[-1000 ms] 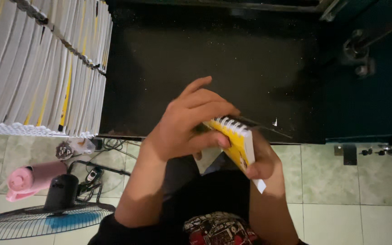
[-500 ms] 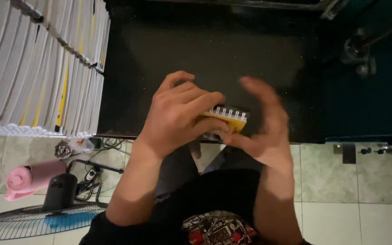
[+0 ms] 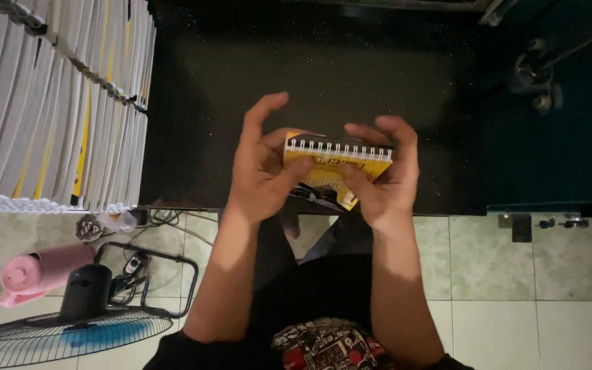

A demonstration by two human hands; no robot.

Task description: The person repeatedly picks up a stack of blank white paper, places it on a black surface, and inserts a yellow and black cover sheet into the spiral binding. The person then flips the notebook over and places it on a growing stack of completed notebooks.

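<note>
A small yellow spiral-bound notebook (image 3: 336, 164) is held between both hands above the near edge of a black speckled countertop (image 3: 296, 75). Its wire spiral runs along the top edge. My left hand (image 3: 262, 168) grips the notebook's left side, thumb on the cover and fingers raised behind it. On the right side my right hand (image 3: 381, 175) clasps it, fingers curled over the spiral end and thumb on the cover. The lower part of the cover is hidden by my thumbs.
Tall stacks of white and yellow paper (image 3: 42, 103) fill the left. On the tiled floor below stand a pink bottle (image 3: 35, 270), a black fan with a wire guard (image 3: 70, 322), and tangled cables (image 3: 145, 236). A dark metal fitting (image 3: 536, 75) sits at the upper right.
The notebook has turned from tilted on edge to flat with its cover facing me. My right hand, spread open half a second ago, has closed on the notebook's right side.
</note>
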